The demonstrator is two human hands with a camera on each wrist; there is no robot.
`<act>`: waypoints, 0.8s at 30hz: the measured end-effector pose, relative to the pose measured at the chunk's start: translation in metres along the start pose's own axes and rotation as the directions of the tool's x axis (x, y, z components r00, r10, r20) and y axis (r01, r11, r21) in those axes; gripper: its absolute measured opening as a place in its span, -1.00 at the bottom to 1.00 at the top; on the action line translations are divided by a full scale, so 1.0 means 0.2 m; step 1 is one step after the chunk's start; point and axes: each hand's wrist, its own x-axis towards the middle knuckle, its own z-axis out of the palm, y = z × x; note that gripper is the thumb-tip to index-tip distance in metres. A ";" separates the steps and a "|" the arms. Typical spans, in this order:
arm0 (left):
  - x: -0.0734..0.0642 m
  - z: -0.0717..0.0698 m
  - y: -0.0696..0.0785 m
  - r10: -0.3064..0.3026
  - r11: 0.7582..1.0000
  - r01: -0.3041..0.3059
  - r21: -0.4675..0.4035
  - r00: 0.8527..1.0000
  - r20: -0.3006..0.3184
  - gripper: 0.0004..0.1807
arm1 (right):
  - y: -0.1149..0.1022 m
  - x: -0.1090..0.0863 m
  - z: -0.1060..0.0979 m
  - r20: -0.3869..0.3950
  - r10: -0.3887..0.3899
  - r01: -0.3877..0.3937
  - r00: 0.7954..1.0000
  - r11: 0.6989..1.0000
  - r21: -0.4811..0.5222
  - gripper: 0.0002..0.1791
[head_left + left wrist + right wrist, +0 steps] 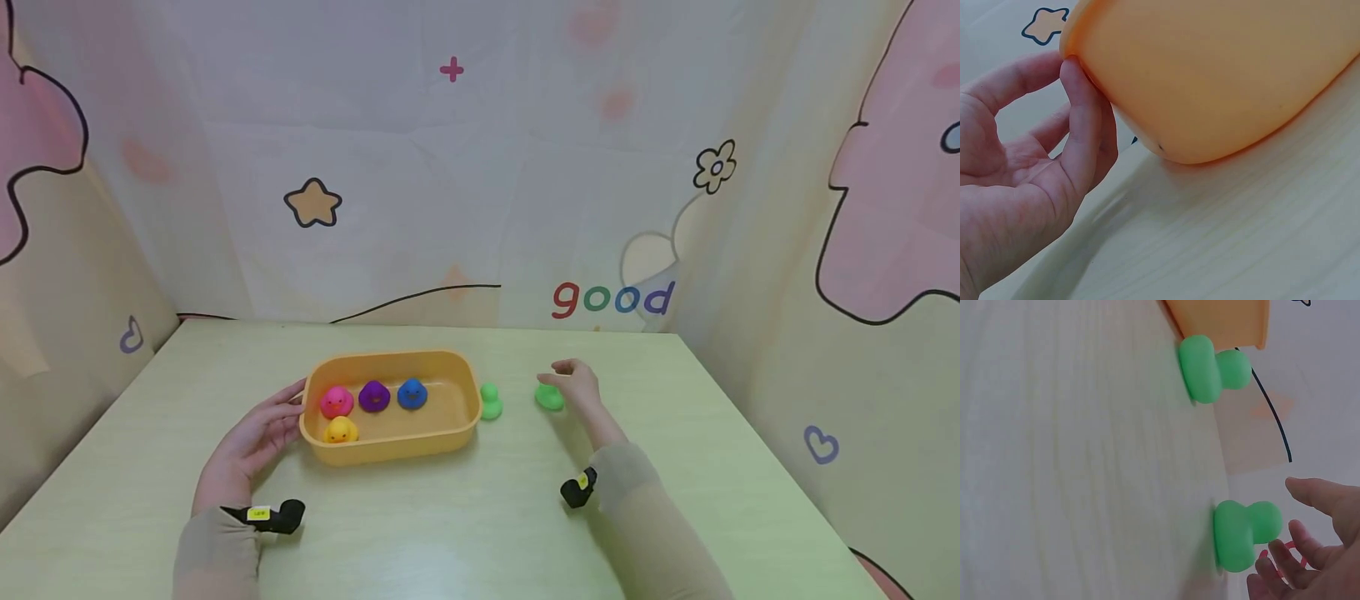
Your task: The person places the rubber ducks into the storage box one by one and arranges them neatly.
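Note:
My left hand is at the left end of an orange plastic basin, fingertips touching its outer rim, palm turned up. Inside the basin sit a pink toy duck, a purple one, a blue one and a yellow one. One green duck stands on the table against the basin's right end. My right hand hovers over a second green duck; in the right wrist view thumb and fingers are spread apart beside that duck's head.
The pale wooden table ends at a printed cloth backdrop. Cloth walls stand at both sides. A black wrist camera sits on the right sleeve, another camera on the left.

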 end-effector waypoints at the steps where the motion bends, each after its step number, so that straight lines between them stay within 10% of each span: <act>1: 0.00 0.00 0.00 0.000 1.000 0.000 -0.001 1.000 0.001 -0.61 | 0.01 0.00 0.00 0.001 0.002 -0.002 1.000 1.000 -0.002 -0.47; 24: 0.00 0.01 0.00 -0.003 1.000 0.003 -0.017 1.000 -0.002 -0.59 | 0.08 0.02 0.06 -0.031 0.067 -0.069 0.997 0.996 -0.048 -0.46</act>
